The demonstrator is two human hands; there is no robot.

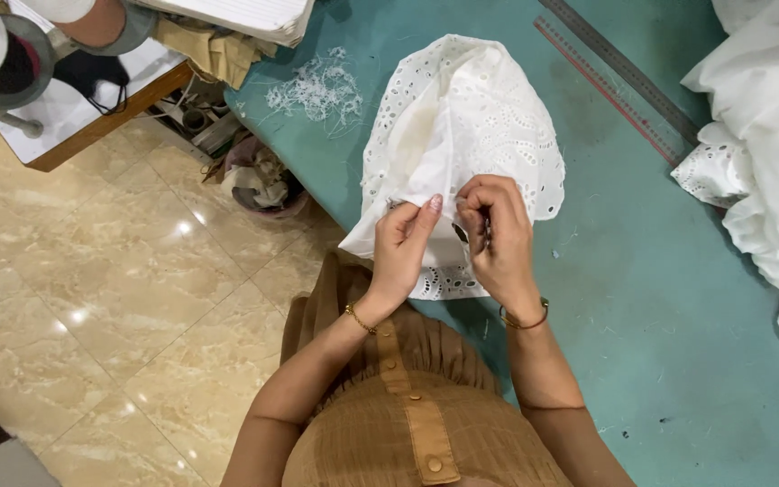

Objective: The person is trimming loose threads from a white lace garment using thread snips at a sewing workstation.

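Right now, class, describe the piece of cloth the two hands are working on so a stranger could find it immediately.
Start at the teal table; at its near edge lies the white eyelet fabric, pinched by the left hand and right hand. Unlike the plain white cloth heap at the right, it has punched holes.

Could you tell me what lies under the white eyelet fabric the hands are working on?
The white eyelet fabric lies on the teal table, which shows all around it. The left hand and right hand pinch its near edge. Anything beneath the cloth itself is covered.
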